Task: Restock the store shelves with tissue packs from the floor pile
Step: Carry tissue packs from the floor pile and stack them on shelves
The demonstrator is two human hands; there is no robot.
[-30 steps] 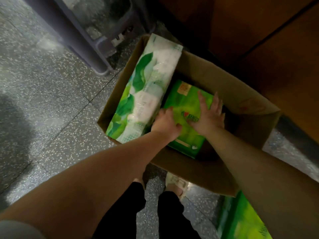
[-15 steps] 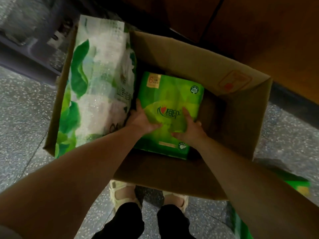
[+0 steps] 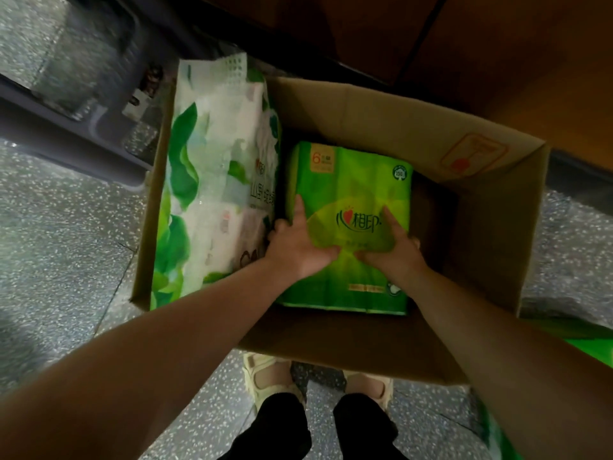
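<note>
A bright green tissue pack [image 3: 351,180] lies flat inside an open cardboard box [image 3: 497,234] on the floor. My left hand [image 3: 298,244] grips the pack's left edge, thumb across its top and fingers tucked down between it and the neighbouring pack. My right hand [image 3: 394,247] grips the right side, index finger stretched over the printed logo and the other fingers curled over the right edge. A taller white and green tissue pack [image 3: 215,180] stands on end against the box's left wall, sticking out above the rim.
The box sits on a speckled grey floor [image 3: 66,260] in front of a brown wooden cabinet [image 3: 464,44]. A dark grey shelf frame [image 3: 66,127] runs at the upper left. Another green pack [image 3: 590,346] shows at the right edge. My feet [image 3: 315,380] stand at the box's near wall.
Both hands shifted from lying on top of the green pack to holding its two sides. The view moved closer over the box.
</note>
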